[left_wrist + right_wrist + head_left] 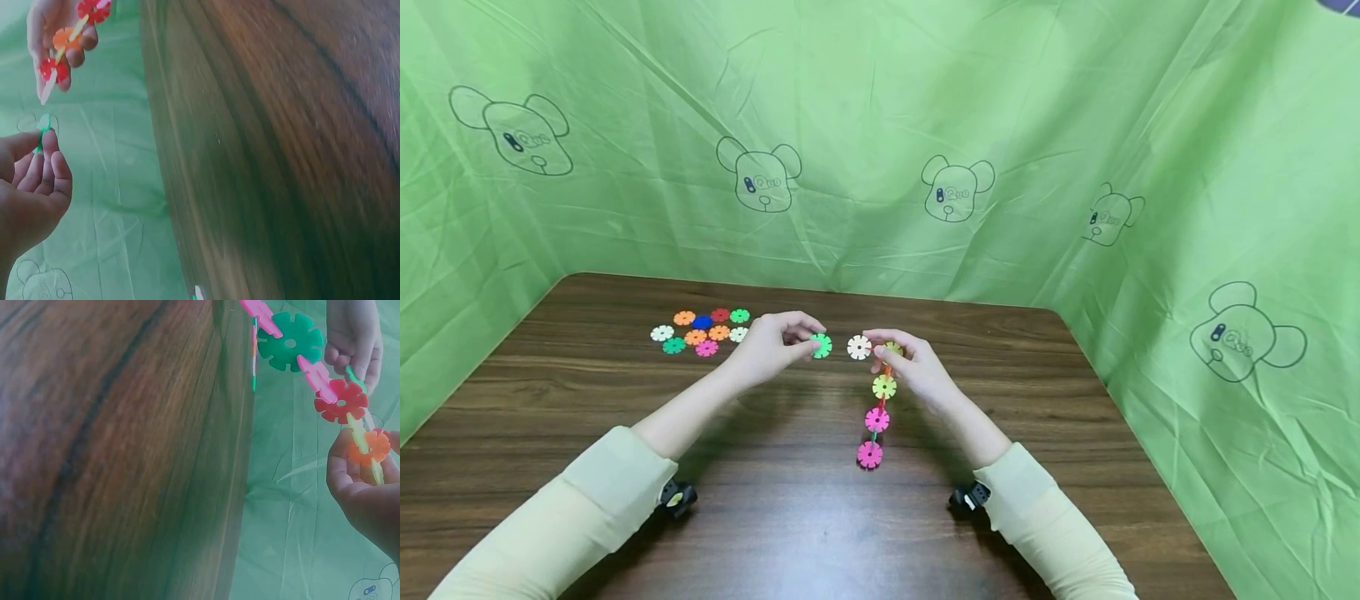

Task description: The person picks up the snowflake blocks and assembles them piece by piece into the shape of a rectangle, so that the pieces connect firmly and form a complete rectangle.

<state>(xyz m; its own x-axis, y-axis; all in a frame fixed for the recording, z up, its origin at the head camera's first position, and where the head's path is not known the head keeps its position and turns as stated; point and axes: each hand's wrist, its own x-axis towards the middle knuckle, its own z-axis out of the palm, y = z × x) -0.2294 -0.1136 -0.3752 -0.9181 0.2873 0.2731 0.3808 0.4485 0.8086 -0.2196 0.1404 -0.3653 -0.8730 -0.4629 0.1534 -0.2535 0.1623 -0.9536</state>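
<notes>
Both hands pinching
The left hand pinched a green disc; the right gripped a disc chain.

The right hand hides part of the disc chain from us; the left hand covers one edge of a green disc; a purple patch is cropped at upper right; we cannot identify the sliver cut off at the left wrist view's bottom.
</notes>
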